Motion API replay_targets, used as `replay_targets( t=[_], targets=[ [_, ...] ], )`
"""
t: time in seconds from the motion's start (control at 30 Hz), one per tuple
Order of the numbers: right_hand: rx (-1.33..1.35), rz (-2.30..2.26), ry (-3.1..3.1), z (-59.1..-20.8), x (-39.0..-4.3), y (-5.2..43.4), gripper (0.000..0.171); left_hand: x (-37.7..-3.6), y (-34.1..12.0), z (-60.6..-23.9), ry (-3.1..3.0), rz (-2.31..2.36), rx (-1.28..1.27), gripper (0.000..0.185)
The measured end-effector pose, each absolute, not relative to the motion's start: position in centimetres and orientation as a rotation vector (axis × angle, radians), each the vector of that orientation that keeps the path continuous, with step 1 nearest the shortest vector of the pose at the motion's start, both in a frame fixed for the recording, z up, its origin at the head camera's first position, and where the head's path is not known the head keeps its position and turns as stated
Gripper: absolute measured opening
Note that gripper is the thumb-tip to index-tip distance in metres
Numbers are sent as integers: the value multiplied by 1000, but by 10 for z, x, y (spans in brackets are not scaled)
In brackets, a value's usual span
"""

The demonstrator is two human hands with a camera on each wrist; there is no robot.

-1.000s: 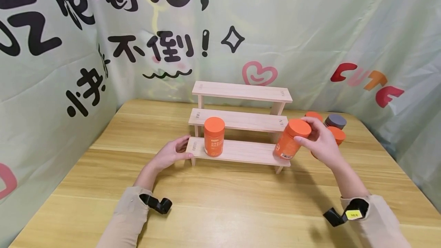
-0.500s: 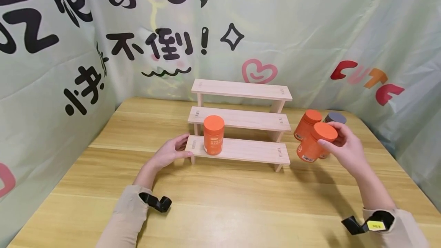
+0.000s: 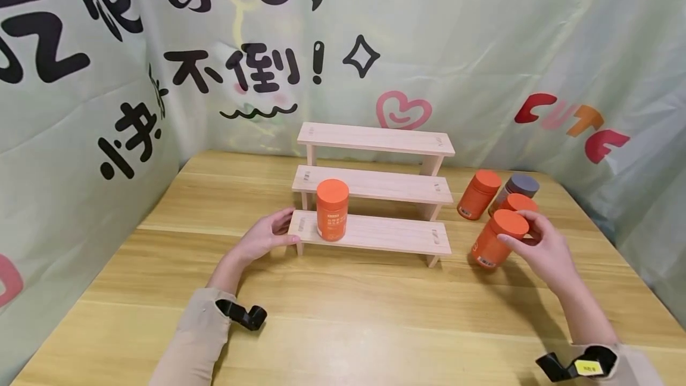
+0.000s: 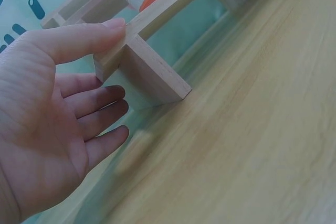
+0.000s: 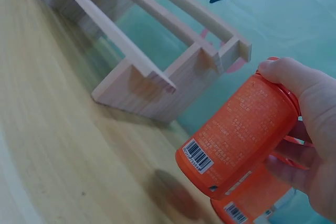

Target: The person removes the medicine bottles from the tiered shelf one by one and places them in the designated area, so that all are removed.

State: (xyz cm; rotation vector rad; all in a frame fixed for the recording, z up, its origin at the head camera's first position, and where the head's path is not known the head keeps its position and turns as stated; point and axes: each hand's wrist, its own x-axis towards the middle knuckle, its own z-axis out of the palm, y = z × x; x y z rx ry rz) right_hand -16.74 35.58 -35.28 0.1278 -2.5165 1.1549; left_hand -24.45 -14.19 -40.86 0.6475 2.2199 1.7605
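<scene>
One orange canister [image 3: 495, 242], cylindrical, orange lid, white barcode label near base. Right hand [image 3: 541, 249] grips lid end, fingers curled round rim; body extends below and left of grip. Long axis tilted, lid up-right, base just above table [image 3: 343, 314], right of stepped wooden shelf [image 3: 375, 234]. Left hand [image 3: 265, 237], fingers straight, thumb pressing shelf's bottom-step corner.

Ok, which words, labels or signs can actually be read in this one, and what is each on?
"不倒!" in black on the backdrop.
"CUTE" in red and orange on the backdrop's right panel.
Other black characters at upper left are cut off, so not read.
Barcode and small white print on the jar held by the right hand: too small to read.
Label on the shelf jar: blurred.
</scene>
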Motion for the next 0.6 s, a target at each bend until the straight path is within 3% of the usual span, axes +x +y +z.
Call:
replay_targets(
  t=[0.6],
  targets=[
    [-34, 1135, -2574, -362, -169, 354, 59, -243, -143, -408, 2261, 1732, 658, 76]
  ],
)
